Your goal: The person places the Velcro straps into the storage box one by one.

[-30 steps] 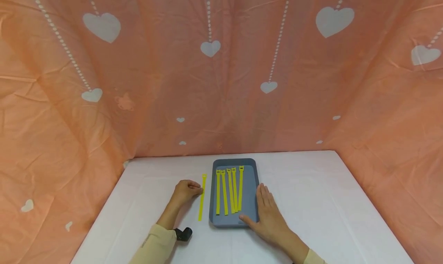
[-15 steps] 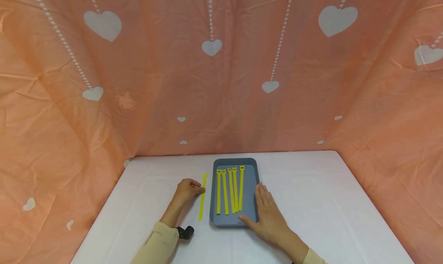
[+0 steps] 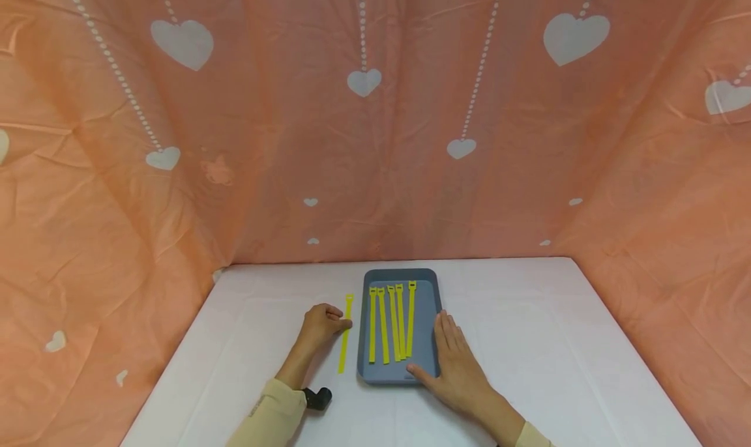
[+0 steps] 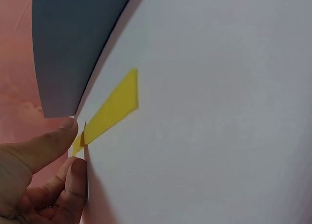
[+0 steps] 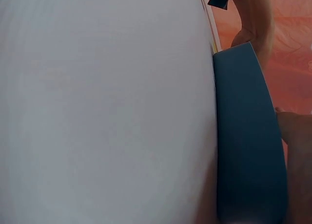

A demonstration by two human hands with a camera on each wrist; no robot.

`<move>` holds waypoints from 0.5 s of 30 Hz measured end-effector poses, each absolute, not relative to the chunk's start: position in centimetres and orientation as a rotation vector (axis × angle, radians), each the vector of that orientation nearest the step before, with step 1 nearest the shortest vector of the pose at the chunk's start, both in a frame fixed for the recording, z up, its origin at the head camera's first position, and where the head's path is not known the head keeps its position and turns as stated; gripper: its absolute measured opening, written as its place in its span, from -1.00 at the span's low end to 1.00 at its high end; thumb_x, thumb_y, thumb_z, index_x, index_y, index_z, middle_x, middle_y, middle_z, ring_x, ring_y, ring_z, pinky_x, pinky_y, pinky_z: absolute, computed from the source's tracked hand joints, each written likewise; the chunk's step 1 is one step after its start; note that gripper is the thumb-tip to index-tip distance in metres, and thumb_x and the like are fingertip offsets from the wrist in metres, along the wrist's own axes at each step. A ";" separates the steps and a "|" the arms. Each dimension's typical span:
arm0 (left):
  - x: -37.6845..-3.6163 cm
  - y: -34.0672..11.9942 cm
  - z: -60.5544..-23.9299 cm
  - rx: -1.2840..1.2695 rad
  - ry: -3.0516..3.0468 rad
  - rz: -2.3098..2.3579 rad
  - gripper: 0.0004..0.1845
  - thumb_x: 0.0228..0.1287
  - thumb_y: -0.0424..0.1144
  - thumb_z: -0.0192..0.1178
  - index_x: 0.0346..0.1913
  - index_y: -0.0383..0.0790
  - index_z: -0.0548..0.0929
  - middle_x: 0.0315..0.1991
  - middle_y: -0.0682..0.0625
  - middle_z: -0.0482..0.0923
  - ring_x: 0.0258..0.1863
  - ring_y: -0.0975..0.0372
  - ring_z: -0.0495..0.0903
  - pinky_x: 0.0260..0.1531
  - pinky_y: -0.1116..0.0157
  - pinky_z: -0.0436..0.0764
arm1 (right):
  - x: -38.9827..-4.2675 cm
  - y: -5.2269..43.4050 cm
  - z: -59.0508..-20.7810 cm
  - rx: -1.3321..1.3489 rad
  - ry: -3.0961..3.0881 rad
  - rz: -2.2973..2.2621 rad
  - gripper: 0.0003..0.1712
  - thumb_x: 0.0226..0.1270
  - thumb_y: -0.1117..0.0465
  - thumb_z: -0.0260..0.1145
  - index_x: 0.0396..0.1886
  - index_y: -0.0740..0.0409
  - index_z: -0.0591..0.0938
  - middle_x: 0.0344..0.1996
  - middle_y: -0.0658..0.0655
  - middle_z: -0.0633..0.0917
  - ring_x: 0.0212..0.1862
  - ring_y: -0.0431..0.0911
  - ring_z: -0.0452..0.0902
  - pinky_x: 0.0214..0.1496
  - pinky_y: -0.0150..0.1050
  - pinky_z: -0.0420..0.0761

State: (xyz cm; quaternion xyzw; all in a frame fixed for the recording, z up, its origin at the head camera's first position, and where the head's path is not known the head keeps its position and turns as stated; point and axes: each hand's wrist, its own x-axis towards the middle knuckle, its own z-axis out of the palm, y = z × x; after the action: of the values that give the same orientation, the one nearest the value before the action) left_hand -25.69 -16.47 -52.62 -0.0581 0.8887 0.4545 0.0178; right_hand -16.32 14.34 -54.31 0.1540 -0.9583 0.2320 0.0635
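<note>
Left hand (image 3: 319,326) pinches loose yellow strap (image 3: 345,337) on surface (image 3: 545,343). Right hand (image 3: 457,365) rests flat, fingers straight, against tray (image 3: 426,317) edge.

One yellow strap (image 3: 345,335) lies flat on the white table, just left of the grey tray (image 3: 426,317), running lengthwise away from the person, looped head at the far end. Left hand (image 3: 319,325) pinches it near mid-length, thumb and fingertips curled at its edge. Right hand (image 3: 459,363) lies flat against the tray's right side, thumb on the near rim.
</note>
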 end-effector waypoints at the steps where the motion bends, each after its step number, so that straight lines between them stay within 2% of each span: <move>1: -25.7 -16.4 -52.6 -0.177 2.764 1.411 -0.68 0.12 -0.33 0.61 -0.18 -0.44 0.71 -0.36 -0.11 0.72 -0.34 0.16 0.65 -0.28 0.26 0.66 | -16.3 14.4 -54.4 0.463 -2.895 0.698 0.37 0.43 -0.51 0.26 0.70 0.48 0.01 0.72 0.42 0.01 0.73 0.27 -0.12 0.72 0.20 0.06; 7: -25.7 -16.2 -52.7 -0.185 2.777 1.381 -0.70 0.17 -0.36 0.59 -0.17 -0.44 0.69 -0.32 -0.12 0.67 -0.32 0.14 0.63 -0.24 0.21 0.68 | -16.6 14.4 -54.6 0.457 -2.915 0.688 0.38 0.43 -0.52 0.24 0.71 0.47 -0.02 0.72 0.40 -0.02 0.74 0.25 -0.15 0.73 0.18 0.02; 15: -25.9 -16.5 -53.1 -0.135 2.821 1.384 -0.76 0.18 -0.40 0.56 -0.20 -0.46 0.73 -0.35 -0.13 0.72 -0.34 0.14 0.69 -0.24 0.17 0.71 | -16.6 14.4 -54.5 0.466 -2.925 0.681 0.37 0.45 -0.51 0.23 0.71 0.48 -0.03 0.72 0.41 -0.03 0.74 0.26 -0.16 0.74 0.16 0.00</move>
State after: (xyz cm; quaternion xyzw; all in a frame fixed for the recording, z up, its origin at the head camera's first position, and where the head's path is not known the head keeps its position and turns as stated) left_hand -25.87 -16.50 -53.11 -0.0428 0.8970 0.4399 -0.0018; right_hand -16.57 14.36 -54.52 0.1532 -0.9612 0.2238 0.0514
